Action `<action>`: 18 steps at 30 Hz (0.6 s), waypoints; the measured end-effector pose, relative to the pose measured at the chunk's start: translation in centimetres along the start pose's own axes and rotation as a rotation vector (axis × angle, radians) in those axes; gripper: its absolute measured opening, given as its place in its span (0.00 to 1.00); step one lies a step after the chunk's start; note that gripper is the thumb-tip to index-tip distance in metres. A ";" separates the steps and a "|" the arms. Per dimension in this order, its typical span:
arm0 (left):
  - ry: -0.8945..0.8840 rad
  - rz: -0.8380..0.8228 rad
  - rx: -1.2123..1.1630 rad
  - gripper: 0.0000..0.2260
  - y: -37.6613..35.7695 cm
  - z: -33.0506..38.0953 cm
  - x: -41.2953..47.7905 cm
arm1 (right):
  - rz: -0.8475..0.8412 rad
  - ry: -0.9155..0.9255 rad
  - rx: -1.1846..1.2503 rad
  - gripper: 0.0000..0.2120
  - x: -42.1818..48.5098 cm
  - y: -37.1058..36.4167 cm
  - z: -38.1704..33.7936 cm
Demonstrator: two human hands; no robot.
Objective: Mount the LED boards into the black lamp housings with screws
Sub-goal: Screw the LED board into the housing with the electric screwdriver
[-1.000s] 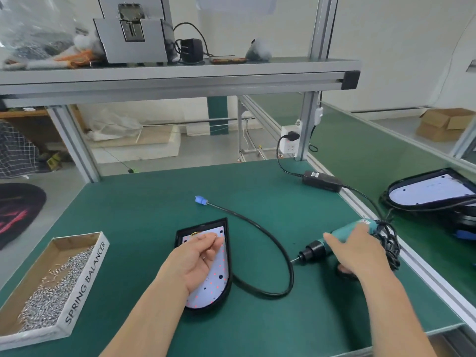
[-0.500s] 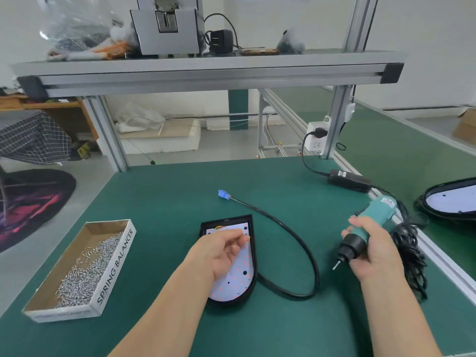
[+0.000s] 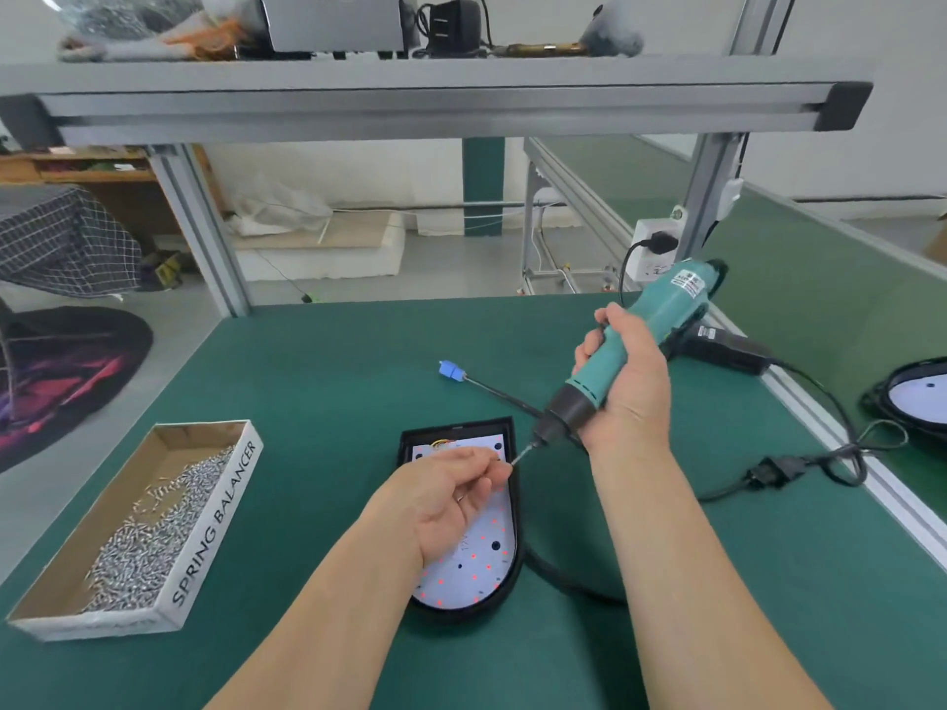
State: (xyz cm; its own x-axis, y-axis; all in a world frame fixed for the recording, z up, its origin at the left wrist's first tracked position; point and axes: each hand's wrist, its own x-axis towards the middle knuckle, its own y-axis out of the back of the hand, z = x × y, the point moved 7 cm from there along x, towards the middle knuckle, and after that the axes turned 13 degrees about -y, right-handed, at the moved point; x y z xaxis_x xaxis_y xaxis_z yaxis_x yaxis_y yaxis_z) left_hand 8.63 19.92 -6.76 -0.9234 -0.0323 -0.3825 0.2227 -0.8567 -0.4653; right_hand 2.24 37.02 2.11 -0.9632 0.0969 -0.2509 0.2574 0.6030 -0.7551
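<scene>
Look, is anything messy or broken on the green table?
Nothing looks broken or spilled. One funny thing: the cardboard box says SPRING BALANCER, yet it holds loose screws. The LED board sits flat inside its black housing.

Screw box (image 3: 215,525) – "SPRING BALANCER"

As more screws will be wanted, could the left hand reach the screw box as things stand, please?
Probably yes: the screw box sits open-topped beside the left hand, nothing between them. It must first release what looks like a screw at the screwdriver bit.
</scene>
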 end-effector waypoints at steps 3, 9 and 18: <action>-0.004 -0.013 -0.027 0.06 -0.1 0.0 -0.1 | 0.057 0.171 -0.025 0.08 0.3 -1.0 -0.3; 0.006 -0.019 -0.070 0.08 0.0 0.0 -0.2 | 0.100 0.314 -0.099 0.11 0.2 -1.3 0.2; 0.071 0.028 -0.113 0.07 0.9 -0.1 -0.4 | 0.080 0.323 -0.149 0.10 -0.2 -1.6 0.6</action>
State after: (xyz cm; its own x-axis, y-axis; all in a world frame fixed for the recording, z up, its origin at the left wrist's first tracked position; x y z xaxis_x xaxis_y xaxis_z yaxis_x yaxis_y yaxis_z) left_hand 9.20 19.17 -7.09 -0.8926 -0.0154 -0.4506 0.2859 -0.7922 -0.5392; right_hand 2.05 35.56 2.96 -0.9215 0.3792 -0.0838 0.3419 0.6900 -0.6379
